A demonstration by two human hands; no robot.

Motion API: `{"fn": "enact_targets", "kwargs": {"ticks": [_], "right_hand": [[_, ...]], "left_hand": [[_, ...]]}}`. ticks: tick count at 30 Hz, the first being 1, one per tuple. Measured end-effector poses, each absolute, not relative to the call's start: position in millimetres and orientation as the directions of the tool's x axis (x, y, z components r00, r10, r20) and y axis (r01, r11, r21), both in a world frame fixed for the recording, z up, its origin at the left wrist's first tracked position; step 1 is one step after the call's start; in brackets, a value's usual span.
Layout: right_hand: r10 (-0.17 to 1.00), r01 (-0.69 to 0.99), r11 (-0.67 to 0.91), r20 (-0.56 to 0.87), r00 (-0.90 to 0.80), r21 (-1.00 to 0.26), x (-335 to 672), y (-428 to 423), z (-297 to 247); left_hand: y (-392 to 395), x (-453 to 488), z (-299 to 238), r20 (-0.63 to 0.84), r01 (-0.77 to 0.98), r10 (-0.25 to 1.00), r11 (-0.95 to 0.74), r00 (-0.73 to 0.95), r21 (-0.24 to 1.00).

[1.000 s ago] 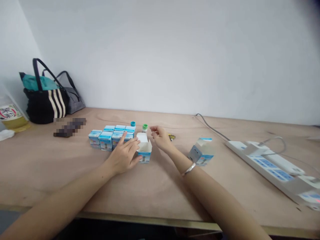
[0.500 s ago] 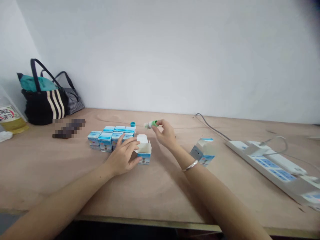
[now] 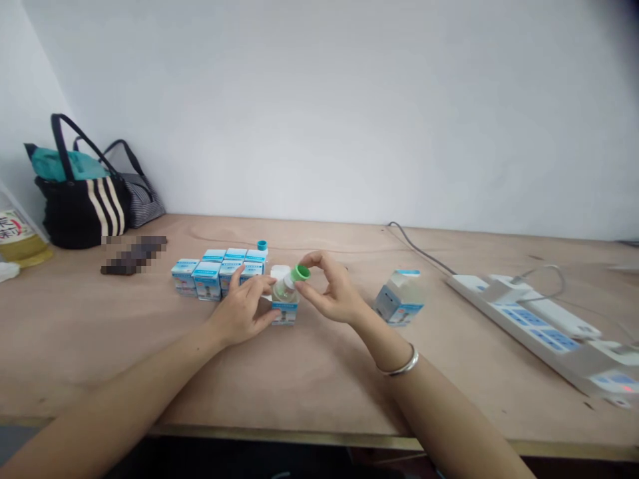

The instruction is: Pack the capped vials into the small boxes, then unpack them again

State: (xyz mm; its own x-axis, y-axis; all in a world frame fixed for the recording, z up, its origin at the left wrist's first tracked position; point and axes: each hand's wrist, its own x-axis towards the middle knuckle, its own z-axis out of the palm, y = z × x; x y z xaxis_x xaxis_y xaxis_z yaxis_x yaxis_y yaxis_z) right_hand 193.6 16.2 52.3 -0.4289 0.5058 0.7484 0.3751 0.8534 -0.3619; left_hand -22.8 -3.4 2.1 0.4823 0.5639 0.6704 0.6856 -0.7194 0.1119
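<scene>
Head view shows our right hand (image 3: 337, 289) pinching a small bottle (image 3: 283, 289) between thumb and forefinger just below its green cap (image 3: 301, 272), while the fingers of our left hand (image 3: 242, 309) reach the bottle's other side; we cannot tell whether they grip it or only touch it. The bottle is tilted, its long axis running from the cap at upper right down to its base at lower left. It sits between the two hands, directly above an open box (image 3: 284, 314) with raised flaps. Its base is nearer the left hand, its cap nearer the right. To the left, a block of closed boxes (image 3: 217, 276) stands on the table (image 3: 100, 346), with a blue cap (image 3: 262, 245) just behind them. Another open box (image 3: 399, 297) stands to the right, near a power strip (image 3: 519, 319), and a black bag (image 3: 74, 216) sits at the far left.
</scene>
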Motion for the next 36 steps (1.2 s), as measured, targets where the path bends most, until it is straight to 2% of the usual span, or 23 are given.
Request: {"fn": "enact_targets", "kwargs": {"ticks": [5,10,18,20,22,24,26,27,30,36], "right_hand": [[0.564,0.459,0.809,0.709,-0.424,-0.368,192.6,15.1,54.7],[0.541,0.487,0.829,0.615,-0.574,-0.276,188.2,13.2,52.3],[0.522,0.518,0.833,0.584,-0.622,-0.194,179.8,10.2,38.0],[0.529,0.507,0.83,0.618,-0.582,-0.232,183.4,16.1,36.7],[0.588,0.542,0.78,0.663,-0.463,-0.312,192.2,29.2,33.9],[0.702,0.7,0.605,0.668,-0.246,-0.379,205.4,47.7,28.0],[0.83,0.867,0.322,0.554,-0.065,-0.381,220.4,66.8,19.3],[0.887,0.898,0.21,0.462,-0.008,-0.387,227.2,74.9,14.4],[0.93,0.896,0.206,0.362,-0.054,-0.394,240.0,88.6,2.0],[0.907,0.834,0.359,0.368,-0.205,-0.419,227.8,83.7,-5.2]], "left_hand": [[-4.1,-22.8,3.8,0.67,0.674,0.561,-0.729,0.486,0.121],[-5.1,-22.9,5.3,0.661,0.676,0.562,-0.728,0.497,0.111],[-4.8,-23.4,4.6,0.658,0.667,0.563,-0.735,0.5,0.121],[-5.4,-23.4,5.5,0.656,0.669,0.565,-0.733,0.5,0.122],[-6.1,-23.4,6.5,0.655,0.675,0.566,-0.729,0.501,0.114],[-6.5,-23.3,7.2,0.661,0.684,0.561,-0.723,0.499,0.097],[-6.5,-23.2,7.4,0.664,0.687,0.557,-0.721,0.498,0.09],[-6.4,-23.1,7.3,0.663,0.684,0.558,-0.723,0.499,0.094],[-6.2,-22.9,6.8,0.659,0.677,0.565,-0.727,0.497,0.114],[-6.0,-23.9,6.4,0.652,0.687,0.57,-0.719,0.5,0.102]]}}
